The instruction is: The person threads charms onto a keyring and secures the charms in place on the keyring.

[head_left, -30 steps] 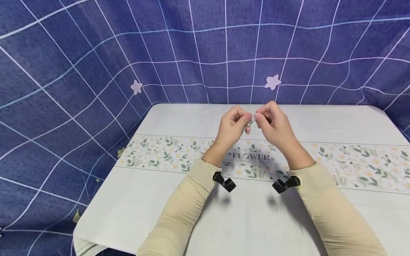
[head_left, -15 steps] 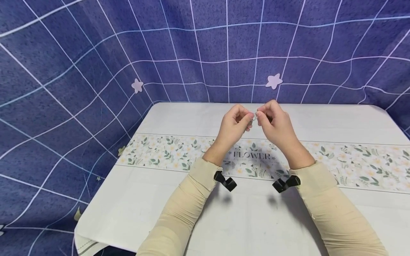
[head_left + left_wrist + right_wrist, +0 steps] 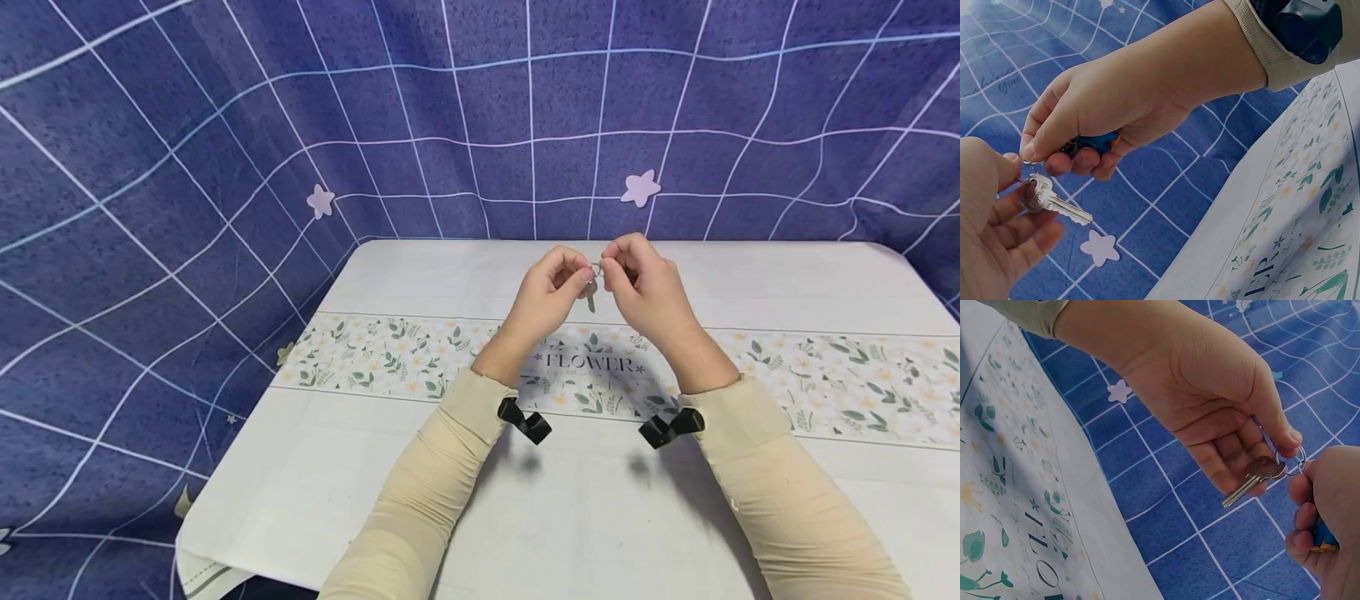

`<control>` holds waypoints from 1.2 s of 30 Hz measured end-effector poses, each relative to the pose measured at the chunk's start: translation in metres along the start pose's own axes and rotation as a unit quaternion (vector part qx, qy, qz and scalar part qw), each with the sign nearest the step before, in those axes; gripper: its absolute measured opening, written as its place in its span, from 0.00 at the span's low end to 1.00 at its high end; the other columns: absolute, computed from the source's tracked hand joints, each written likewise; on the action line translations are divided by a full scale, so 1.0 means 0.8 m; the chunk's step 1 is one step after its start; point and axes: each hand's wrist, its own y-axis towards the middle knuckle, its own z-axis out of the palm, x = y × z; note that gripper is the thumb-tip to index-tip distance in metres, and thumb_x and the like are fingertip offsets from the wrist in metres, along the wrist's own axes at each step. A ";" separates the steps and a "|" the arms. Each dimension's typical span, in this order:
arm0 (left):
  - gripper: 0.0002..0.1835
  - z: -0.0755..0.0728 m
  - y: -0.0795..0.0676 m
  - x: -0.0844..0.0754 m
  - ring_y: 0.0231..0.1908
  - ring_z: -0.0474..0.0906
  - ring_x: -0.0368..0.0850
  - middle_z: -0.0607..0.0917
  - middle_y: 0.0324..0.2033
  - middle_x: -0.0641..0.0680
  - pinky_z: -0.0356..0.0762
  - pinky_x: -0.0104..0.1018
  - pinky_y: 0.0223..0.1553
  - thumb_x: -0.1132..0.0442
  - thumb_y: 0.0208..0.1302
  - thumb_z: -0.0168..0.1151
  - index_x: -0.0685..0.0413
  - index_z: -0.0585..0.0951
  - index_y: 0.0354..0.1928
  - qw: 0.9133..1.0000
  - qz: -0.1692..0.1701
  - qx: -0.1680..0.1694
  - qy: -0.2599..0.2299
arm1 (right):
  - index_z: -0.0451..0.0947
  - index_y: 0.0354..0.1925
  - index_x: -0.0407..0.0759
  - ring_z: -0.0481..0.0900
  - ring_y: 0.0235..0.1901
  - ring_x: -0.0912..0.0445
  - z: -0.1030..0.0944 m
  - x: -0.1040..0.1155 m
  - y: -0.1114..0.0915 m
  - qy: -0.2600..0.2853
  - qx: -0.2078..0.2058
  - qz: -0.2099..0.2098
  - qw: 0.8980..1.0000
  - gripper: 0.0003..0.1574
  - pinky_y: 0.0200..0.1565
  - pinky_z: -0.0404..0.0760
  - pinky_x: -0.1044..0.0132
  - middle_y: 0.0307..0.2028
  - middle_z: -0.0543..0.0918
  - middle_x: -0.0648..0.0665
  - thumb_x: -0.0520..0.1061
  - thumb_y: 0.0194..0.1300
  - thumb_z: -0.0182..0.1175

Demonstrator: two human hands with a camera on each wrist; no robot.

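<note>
My left hand (image 3: 546, 292) pinches a thin metal key ring between thumb and forefinger. A silver key (image 3: 591, 297) hangs from that ring below the fingertips; the left wrist view shows the key (image 3: 1065, 205) lying across the other fingers. Close by on the right, my right hand (image 3: 647, 283) pinches small metal links (image 3: 1302, 465) joined to the ring. Its other fingers curl round a small blue and orange keychain charm (image 3: 1100, 142), mostly hidden in the palm. Both hands are raised above the table, fingertips almost touching.
Under the hands is a white tablecloth (image 3: 420, 279) with a flower-printed band (image 3: 405, 358) reading FLOWER. A blue gridded curtain (image 3: 465, 108) with pale stars hangs behind and at the left. Black cameras (image 3: 528, 422) sit on both wrists.
The key has come into sight hanging below my left fingertips, where metal was bunched at the fingers a second ago. The ring now spans between the fingertips. Both hands have barely moved.
</note>
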 end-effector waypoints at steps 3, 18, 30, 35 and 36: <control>0.04 -0.001 0.000 0.001 0.35 0.78 0.42 0.82 0.37 0.58 0.77 0.30 0.41 0.67 0.74 0.58 0.62 0.77 0.44 1.000 -0.013 0.014 0.010 | 0.72 0.45 0.34 0.68 0.20 0.56 0.000 -0.001 0.000 -0.007 0.001 0.004 1.000 0.05 0.23 0.64 0.72 0.23 0.80 0.44 0.36 0.75 0.54; 0.05 -0.005 0.000 0.003 0.42 0.83 0.45 0.81 0.47 0.56 0.77 0.32 0.41 0.64 0.74 0.60 0.58 0.79 0.45 0.997 -0.023 0.040 0.064 | 0.73 0.45 0.36 0.69 0.20 0.54 -0.002 0.001 0.002 -0.018 0.010 0.034 0.999 0.04 0.23 0.64 0.69 0.24 0.80 0.44 0.37 0.75 0.54; 0.08 -0.005 0.003 0.007 0.42 0.82 0.45 0.85 0.44 0.59 0.80 0.32 0.46 0.67 0.70 0.64 0.61 0.78 0.47 0.998 -0.007 0.038 0.039 | 0.74 0.45 0.36 0.68 0.20 0.55 -0.004 0.000 0.001 -0.005 0.014 0.031 0.999 0.04 0.23 0.64 0.69 0.24 0.79 0.44 0.37 0.75 0.55; 0.15 -0.006 0.003 0.008 0.44 0.83 0.47 0.85 0.46 0.59 0.80 0.32 0.47 0.66 0.70 0.65 0.61 0.76 0.55 0.999 -0.012 0.037 0.030 | 0.73 0.44 0.36 0.67 0.20 0.55 -0.004 -0.001 0.001 -0.002 0.014 0.022 1.000 0.04 0.23 0.64 0.69 0.24 0.79 0.45 0.37 0.75 0.55; 0.16 -0.006 0.004 0.008 0.44 0.83 0.47 0.85 0.46 0.59 0.80 0.32 0.47 0.66 0.69 0.65 0.61 0.77 0.56 0.999 -0.013 0.038 0.030 | 0.73 0.44 0.36 0.68 0.20 0.55 -0.004 -0.001 0.001 -0.001 0.014 0.019 1.000 0.04 0.23 0.64 0.69 0.24 0.79 0.45 0.37 0.75 0.55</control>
